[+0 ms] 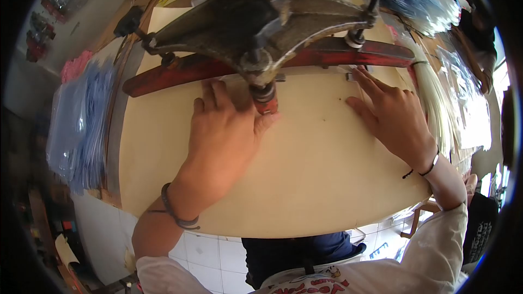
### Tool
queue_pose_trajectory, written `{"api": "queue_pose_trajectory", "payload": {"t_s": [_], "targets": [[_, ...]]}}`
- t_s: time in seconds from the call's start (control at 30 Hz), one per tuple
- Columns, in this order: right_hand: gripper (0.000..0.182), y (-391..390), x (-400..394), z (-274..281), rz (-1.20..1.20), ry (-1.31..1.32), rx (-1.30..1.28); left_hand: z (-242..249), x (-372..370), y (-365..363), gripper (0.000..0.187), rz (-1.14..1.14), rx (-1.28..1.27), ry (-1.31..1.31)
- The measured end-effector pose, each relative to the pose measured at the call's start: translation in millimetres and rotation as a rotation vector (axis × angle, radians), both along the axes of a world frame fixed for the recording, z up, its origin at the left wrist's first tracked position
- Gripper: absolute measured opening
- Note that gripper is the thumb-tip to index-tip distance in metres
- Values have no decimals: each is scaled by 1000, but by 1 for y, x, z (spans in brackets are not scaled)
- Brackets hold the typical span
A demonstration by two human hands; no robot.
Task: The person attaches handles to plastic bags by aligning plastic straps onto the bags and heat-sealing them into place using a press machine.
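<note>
My left hand point(223, 136) lies on the cream board point(305, 174), fingers spread and pointing under the long red bar point(185, 77). Its thumb is beside the orange-red tip point(267, 108) below the central metal post. My right hand point(393, 114) rests palm down at the right, with thumb and index finger apart. Its fingertips reach to the bar's lower edge, close to a small dark piece point(350, 77). Between the hands, a thin clear strip point(313, 74) seems to lie along the bar; its kind is hard to make out. The left fingertips are partly hidden.
A heavy metal press frame point(313, 19) with black knobs hangs over the board. Stacked bluish clear plastic sheets point(81, 125) lie at the left. Pale strips point(436, 103) and more clear plastic point(463, 98) are at the right. Another person's arm point(476, 62) shows at far right.
</note>
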State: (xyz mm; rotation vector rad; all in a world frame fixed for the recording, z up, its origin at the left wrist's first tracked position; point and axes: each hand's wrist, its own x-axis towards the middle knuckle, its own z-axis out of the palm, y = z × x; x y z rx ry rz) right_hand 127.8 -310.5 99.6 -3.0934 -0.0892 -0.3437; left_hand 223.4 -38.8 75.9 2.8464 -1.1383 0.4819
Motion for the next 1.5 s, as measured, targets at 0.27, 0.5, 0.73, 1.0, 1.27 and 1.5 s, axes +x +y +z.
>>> {"api": "queue_pose_trajectory", "payload": {"t_s": [0.27, 0.5, 0.73, 1.0, 1.27, 1.5], "targets": [[48, -4, 2, -4, 26, -54, -54, 6, -2, -3, 61, 33, 81, 26], [45, -5, 3, -2, 5, -42, -82, 10, -2, -2, 49, 24, 94, 74], [46, -3, 3, -6, 6, -79, -130, 9, -2, -3, 52, -1, 30, -2], [48, 0, 1, 1, -9, -34, -111, 7, 0, -1, 51, 27, 84, -21], [50, -1, -1, -2, 12, -6, -119, 13, -6, -4, 45, 53, 60, 14], [48, 0, -1, 1, 42, 32, -37, 10, -5, -1, 44, 90, -2, 89]]}}
